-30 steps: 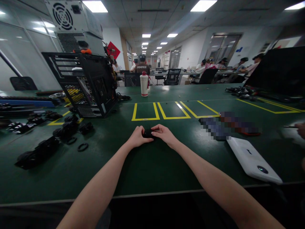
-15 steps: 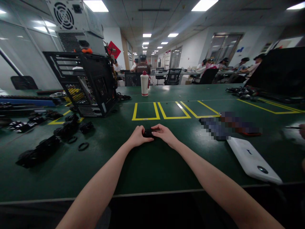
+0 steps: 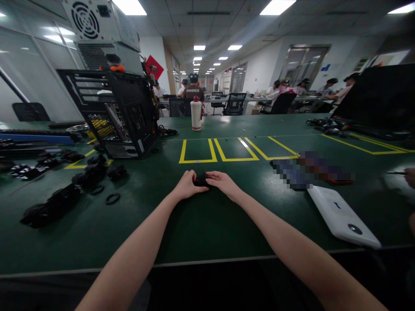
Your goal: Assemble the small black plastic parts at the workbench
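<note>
Between my two hands is a small black part (image 3: 201, 179), low over the green table (image 3: 214, 229) near its middle. My left hand (image 3: 187, 185) grips it from the left, thumb below and fingers curled behind. From the right, my right hand (image 3: 221, 179) has its fingertips and thumb pressed on the same part. Its exact kind is too small and dark to make out. To the left of my left hand lies a black ring (image 3: 112, 198), with a second ring (image 3: 97, 189) just behind it.
Several black parts (image 3: 52, 205) lie in a row on the left, before an open computer case (image 3: 110, 114) with power supplies on top. Yellow tape outlines (image 3: 197, 161) and a white bottle (image 3: 196, 114) stand beyond my hands. At right are a white device (image 3: 343, 216) and another person's hand (image 3: 410, 177).
My right fingers have straightened slightly on the black part. Both hands otherwise keep their place, and the view has shifted a little.
</note>
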`<state>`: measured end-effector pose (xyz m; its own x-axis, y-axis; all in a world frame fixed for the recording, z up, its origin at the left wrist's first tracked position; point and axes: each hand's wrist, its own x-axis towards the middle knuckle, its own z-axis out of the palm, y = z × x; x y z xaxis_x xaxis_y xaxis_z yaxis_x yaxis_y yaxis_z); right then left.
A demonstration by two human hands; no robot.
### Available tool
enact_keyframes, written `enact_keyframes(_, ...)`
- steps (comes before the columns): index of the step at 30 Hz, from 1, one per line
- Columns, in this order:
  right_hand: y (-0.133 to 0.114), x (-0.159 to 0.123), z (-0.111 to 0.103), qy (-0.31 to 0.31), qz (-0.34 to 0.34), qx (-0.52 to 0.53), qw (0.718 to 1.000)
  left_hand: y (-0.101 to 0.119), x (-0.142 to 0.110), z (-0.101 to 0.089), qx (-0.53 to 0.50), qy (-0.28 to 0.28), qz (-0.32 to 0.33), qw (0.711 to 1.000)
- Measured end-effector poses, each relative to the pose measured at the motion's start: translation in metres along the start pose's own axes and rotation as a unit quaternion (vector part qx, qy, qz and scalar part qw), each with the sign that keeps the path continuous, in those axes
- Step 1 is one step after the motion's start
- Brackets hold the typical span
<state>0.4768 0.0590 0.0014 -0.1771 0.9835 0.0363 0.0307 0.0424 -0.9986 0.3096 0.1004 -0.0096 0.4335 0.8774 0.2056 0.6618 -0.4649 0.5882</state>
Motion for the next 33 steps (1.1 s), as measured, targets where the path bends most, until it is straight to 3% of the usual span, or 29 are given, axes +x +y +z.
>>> enact_keyframes(5,0.0008,-0.0009,-0.002,-0.028,-0.033,-0.014,0.999,-0.0023,0.001,0.0022,0.006,0.01,0.008,1.0)
enact_keyframes(10,-0.0028,-0.0015,-0.0015,0.013,-0.037,-0.036,0.999,-0.0009,0.0001,-0.0004,0.001,-0.004,0.008,1.0)
enact_keyframes(17,-0.0014,-0.0011,0.0003,0.016,-0.015,-0.009,1.0,-0.0017,0.0004,0.0004,0.004,-0.001,0.003,1.0)
enact_keyframes(20,-0.0021,-0.0026,0.0018,0.016,-0.002,-0.045,0.999,-0.0021,0.0002,0.0011,0.0,0.001,0.002,1.0)
enact_keyframes(24,-0.0045,-0.0045,0.002,0.03,-0.036,-0.093,0.995,-0.0019,-0.0002,0.0002,-0.006,-0.004,0.002,1.0)
enact_keyframes(33,0.0036,0.0017,-0.0017,-0.005,-0.043,0.011,0.999,-0.0028,0.0013,0.0025,0.011,0.012,0.011,1.0)
